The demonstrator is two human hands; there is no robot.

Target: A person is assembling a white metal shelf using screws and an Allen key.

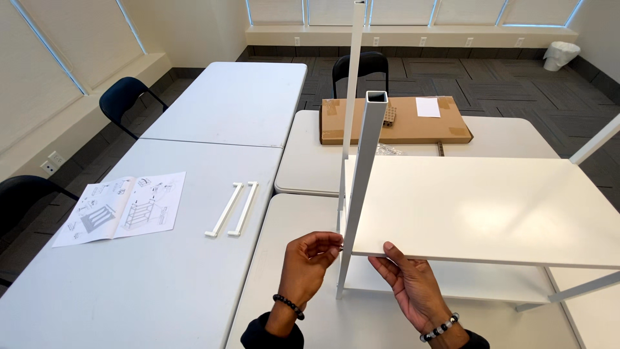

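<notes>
Hands (310, 262) at shelf corner (361, 249) — flat brown carton (394, 126) beyond

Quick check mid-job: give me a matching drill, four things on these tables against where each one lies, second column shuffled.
Things:
1. instruction sheet
2. cardboard box
3. two white bars
4. white square post

Places:
A. upright at the white shelf corner, between the left hand and right hand
B. far table, in front of the black chair
C. near left table, open, towards its left edge
D. side by side, right of the sheet

Pairs: 1-C, 2-B, 3-D, 4-A
</notes>
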